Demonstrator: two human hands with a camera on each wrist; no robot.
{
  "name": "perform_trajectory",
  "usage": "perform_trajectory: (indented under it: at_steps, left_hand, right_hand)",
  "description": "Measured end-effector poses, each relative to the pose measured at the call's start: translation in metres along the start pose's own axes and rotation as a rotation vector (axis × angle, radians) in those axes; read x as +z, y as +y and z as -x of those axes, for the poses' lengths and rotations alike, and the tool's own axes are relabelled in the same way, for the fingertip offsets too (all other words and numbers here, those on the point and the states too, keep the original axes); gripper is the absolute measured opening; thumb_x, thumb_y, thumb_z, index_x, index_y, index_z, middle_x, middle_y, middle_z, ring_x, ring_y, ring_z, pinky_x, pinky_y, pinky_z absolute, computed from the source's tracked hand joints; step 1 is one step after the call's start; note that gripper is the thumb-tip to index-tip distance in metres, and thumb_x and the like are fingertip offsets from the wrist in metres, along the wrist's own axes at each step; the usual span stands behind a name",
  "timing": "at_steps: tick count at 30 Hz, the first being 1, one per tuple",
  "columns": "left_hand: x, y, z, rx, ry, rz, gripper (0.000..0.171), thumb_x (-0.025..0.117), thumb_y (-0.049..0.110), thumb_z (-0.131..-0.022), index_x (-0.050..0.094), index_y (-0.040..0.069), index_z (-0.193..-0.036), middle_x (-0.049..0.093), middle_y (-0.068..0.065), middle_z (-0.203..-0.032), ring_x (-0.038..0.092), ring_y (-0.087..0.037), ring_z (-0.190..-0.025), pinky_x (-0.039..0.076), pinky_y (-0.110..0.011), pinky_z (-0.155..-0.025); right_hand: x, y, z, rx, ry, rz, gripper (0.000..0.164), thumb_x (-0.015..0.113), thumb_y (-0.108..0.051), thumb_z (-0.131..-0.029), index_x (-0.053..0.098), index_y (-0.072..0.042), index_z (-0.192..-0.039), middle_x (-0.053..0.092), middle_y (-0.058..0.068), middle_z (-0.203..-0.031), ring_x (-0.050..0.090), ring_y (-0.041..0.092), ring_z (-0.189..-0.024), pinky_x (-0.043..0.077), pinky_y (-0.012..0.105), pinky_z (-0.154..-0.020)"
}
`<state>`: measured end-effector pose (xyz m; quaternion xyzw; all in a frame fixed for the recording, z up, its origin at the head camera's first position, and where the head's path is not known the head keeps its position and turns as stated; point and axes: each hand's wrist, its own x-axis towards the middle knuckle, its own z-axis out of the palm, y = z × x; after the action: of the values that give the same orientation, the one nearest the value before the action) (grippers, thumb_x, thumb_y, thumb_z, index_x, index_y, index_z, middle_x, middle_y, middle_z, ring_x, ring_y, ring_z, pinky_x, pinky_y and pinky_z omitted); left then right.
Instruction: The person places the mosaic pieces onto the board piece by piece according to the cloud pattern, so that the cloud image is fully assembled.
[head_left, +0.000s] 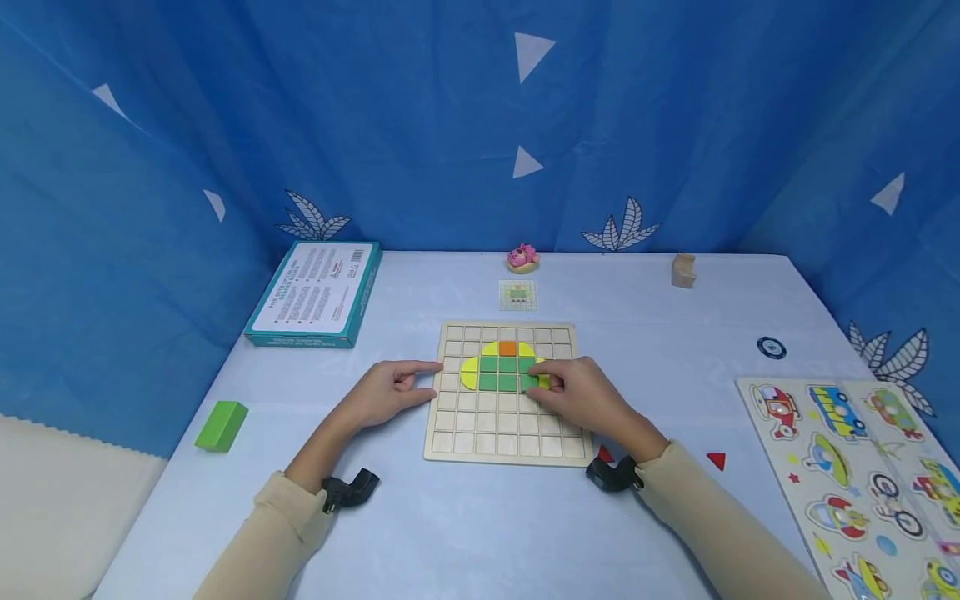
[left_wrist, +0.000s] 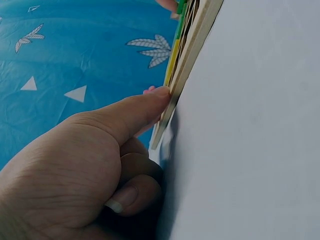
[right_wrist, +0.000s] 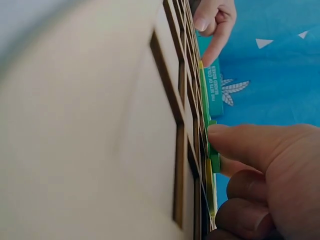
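A wooden grid board lies on the table with green square tiles, an orange square tile and yellow rounded tiles in its cells. At the board's left edge, my left hand touches the wood with straight thumb and index finger, its other fingers curled under. My right hand pinches a green tile between thumb and index finger at the right end of the green rows. That tile stands slightly proud of the board in the right wrist view. Fingers partly cover the yellow piece beside it.
Behind the board lie a small pattern card and a pink figurine. Red triangles sit near the right forearm. A teal box and green block are left; a picture puzzle board is right.
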<state>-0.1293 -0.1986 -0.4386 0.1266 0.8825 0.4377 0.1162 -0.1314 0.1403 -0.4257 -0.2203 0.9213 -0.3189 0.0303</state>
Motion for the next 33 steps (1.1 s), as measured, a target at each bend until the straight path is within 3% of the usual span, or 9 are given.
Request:
perform_trajectory:
  at_steps: [8, 16, 20, 27, 33]
  left_hand:
    - [0.000, 0.000, -0.001, 0.006, 0.003, 0.004, 0.043, 0.078, 0.027, -0.092, 0.070, 0.020, -0.133, 0.036, 0.005, -0.055, 0.033, -0.013, -0.051, 0.033, -0.029, -0.057]
    - [0.001, -0.004, -0.002, -0.002, -0.001, -0.008, 0.042, 0.077, 0.029, -0.093, 0.069, 0.021, -0.134, 0.035, 0.006, -0.056, 0.033, -0.012, -0.052, 0.043, -0.033, -0.075]
    - [0.001, -0.005, -0.001, 0.000, -0.003, -0.004, 0.043, 0.077, 0.029, -0.093, 0.069, 0.021, -0.134, 0.035, 0.006, -0.056, 0.033, -0.012, -0.052, 0.043, -0.031, -0.072]
    - [0.002, -0.004, -0.002, -0.003, -0.016, 0.002, 0.043, 0.077, 0.029, -0.093, 0.069, 0.021, -0.135, 0.035, 0.005, -0.055, 0.034, -0.013, -0.051, 0.042, -0.030, -0.067]
    - [0.000, -0.004, -0.003, -0.029, -0.007, -0.022, 0.041, 0.077, 0.029, -0.093, 0.069, 0.024, -0.134, 0.036, 0.005, -0.055, 0.034, -0.013, -0.051, 0.043, -0.034, -0.071]
  right_hand:
    - [0.003, 0.000, 0.001, 0.017, 0.009, 0.008, 0.032, 0.081, -0.031, -0.090, 0.077, -0.017, -0.119, 0.043, -0.009, -0.053, 0.041, 0.008, -0.048, 0.030, 0.025, -0.048]
    - [0.005, -0.001, 0.003, 0.013, 0.069, -0.019, 0.029, 0.082, -0.028, -0.089, 0.078, -0.014, -0.114, 0.042, -0.009, -0.054, 0.037, 0.008, -0.047, 0.028, 0.026, -0.049]
    - [0.003, -0.002, 0.004, 0.028, 0.058, -0.039, 0.029, 0.082, -0.028, -0.089, 0.078, -0.015, -0.115, 0.041, -0.009, -0.054, 0.038, 0.009, -0.048, 0.029, 0.026, -0.049]
    - [-0.020, -0.001, 0.021, 0.072, 0.000, -0.103, 0.026, 0.081, -0.025, -0.090, 0.078, -0.018, -0.115, 0.043, -0.006, -0.057, 0.042, 0.013, -0.052, 0.031, 0.026, -0.049]
    - [-0.046, 0.007, 0.053, 0.087, -0.056, -0.062, 0.021, 0.082, -0.021, -0.088, 0.080, -0.018, -0.109, 0.046, -0.007, -0.058, 0.045, 0.013, -0.052, 0.036, 0.025, -0.050]
